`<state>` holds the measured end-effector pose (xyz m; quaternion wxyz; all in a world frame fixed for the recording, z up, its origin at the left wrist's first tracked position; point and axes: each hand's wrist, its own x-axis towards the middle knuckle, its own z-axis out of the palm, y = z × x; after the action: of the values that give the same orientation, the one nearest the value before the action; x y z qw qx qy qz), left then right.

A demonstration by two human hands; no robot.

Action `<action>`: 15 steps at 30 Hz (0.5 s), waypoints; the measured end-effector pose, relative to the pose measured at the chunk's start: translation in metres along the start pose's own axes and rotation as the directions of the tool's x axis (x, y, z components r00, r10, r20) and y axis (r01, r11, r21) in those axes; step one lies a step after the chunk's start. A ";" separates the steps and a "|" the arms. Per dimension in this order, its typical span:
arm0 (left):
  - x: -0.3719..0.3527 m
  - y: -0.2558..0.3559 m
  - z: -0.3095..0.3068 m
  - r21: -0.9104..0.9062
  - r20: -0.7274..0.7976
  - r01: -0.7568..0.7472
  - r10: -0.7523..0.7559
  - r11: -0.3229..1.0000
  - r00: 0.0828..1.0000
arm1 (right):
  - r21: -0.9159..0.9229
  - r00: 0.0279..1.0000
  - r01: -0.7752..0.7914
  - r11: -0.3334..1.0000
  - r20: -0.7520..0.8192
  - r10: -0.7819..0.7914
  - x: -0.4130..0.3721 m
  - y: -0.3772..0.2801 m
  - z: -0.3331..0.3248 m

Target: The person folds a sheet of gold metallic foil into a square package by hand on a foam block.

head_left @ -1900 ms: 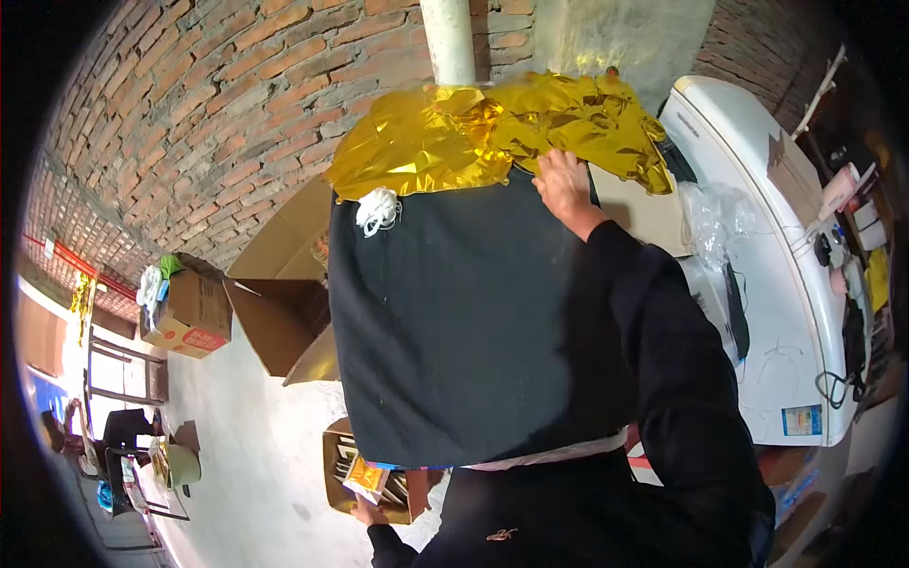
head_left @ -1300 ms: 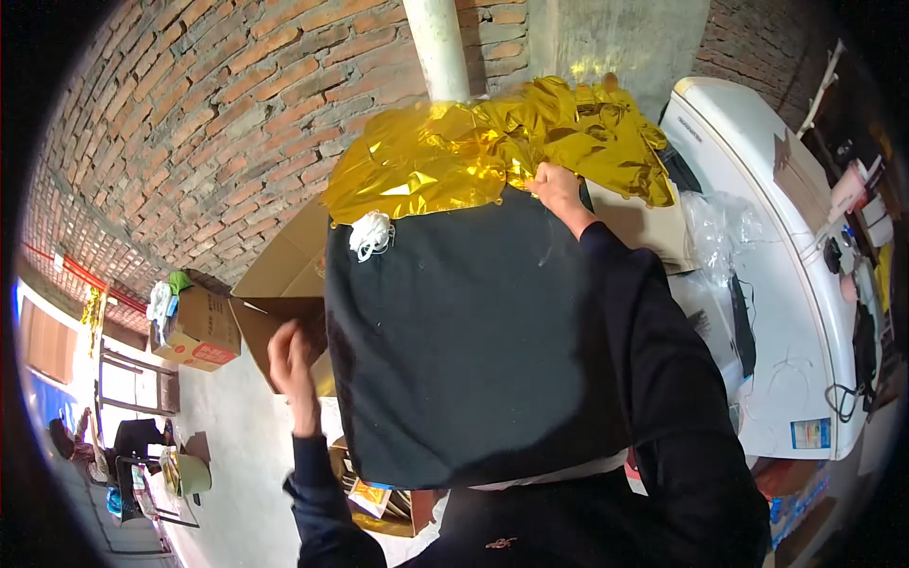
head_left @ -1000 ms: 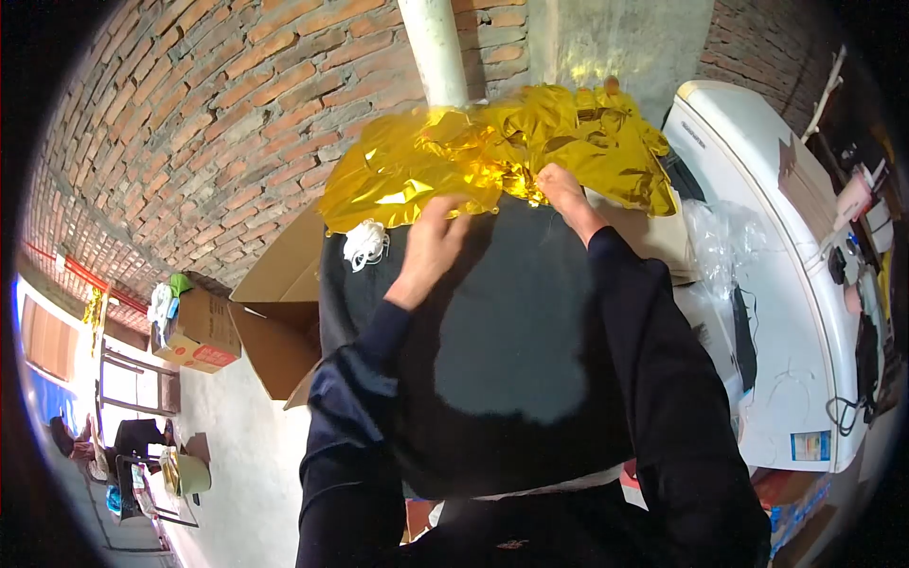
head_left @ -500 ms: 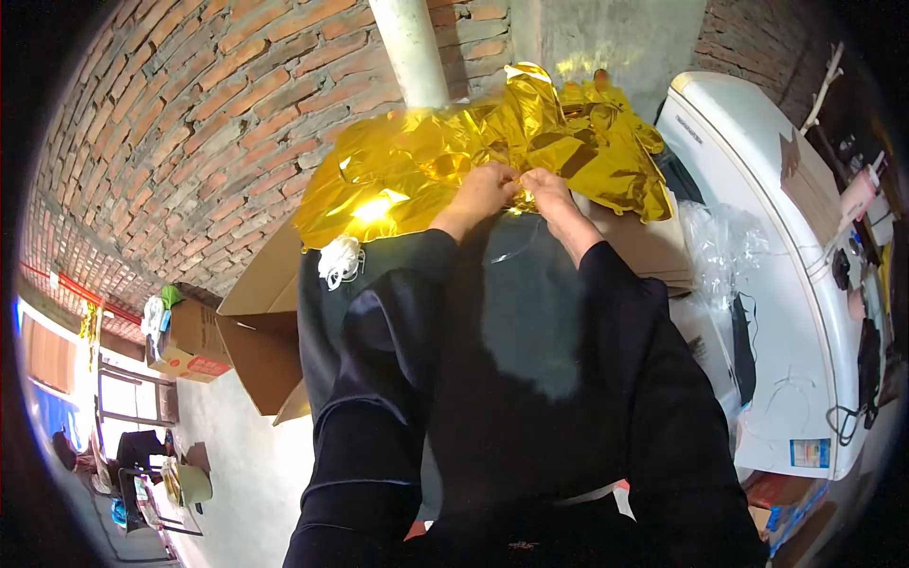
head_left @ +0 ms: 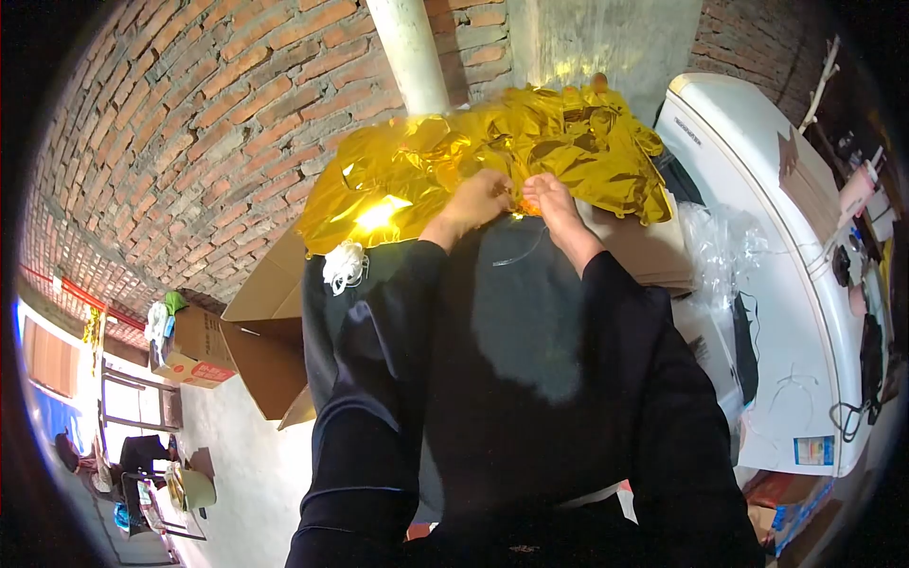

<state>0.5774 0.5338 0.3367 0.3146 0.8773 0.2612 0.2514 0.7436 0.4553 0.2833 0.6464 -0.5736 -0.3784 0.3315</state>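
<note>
A large sheet of crinkled gold foil (head_left: 379, 180) lies spread over my knees and beyond them. At its near edge my left hand (head_left: 476, 201) has its fingers pinched together. My right hand (head_left: 554, 204) is pinched too, a small gap to the right of the left one. What sits between the fingertips is too small to make out; a bit of bright orange-gold foil shows just below them. From there a thin clear strand (head_left: 521, 254) trails over the dark cloth (head_left: 530, 322) on my lap. A bundle of white string (head_left: 343, 267) rests on my left knee.
An open cardboard box (head_left: 265, 350) stands to my left, with another carton (head_left: 194, 350) farther off. On the right are a white fridge lying on its side (head_left: 786, 312), clear plastic wrap (head_left: 724, 251) and cardboard (head_left: 644, 246). A brick wall (head_left: 208, 142) and a pale pipe (head_left: 409, 57) rise ahead.
My hands have drawn slightly apart from touching fingertips. A raised fold of foil at the back has dropped flat. The clear strand still hangs over the lap.
</note>
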 end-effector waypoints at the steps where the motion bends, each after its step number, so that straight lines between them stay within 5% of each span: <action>1: -0.001 -0.002 0.000 0.032 0.015 -0.025 0.025 0.999 1.000 | 0.000 1.000 0.008 1.000 -0.014 -0.008 0.001 0.002 0.001; 5: 0.005 -0.023 0.007 0.208 0.001 -0.241 0.246 0.948 0.969 | -0.060 0.992 0.123 0.991 -0.029 -0.125 0.010 0.019 0.002; 8: 0.009 -0.014 0.006 0.319 -0.058 -0.129 0.155 0.939 0.986 | -0.260 0.956 0.212 0.942 -0.143 -0.254 0.011 0.018 0.004; 10: 0.015 -0.007 0.004 0.172 -0.195 0.006 0.028 0.985 0.980 | -0.334 0.905 0.228 0.915 -0.273 -0.325 -0.018 -0.021 0.013; 11: 0.017 -0.006 0.003 0.089 -0.254 0.069 -0.044 0.994 0.966 | -0.254 0.897 0.271 0.928 -0.282 -0.339 -0.027 -0.032 0.017; 15: 0.023 -0.007 -0.002 -0.030 -0.304 0.149 -0.151 0.988 0.941 | -0.482 0.826 0.434 0.761 -0.124 -0.550 -0.049 -0.042 0.022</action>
<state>0.5909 0.5541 0.3398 0.2915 0.8043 0.3720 0.3602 0.7000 0.4183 0.3206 0.6101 -0.6197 -0.4933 -0.0216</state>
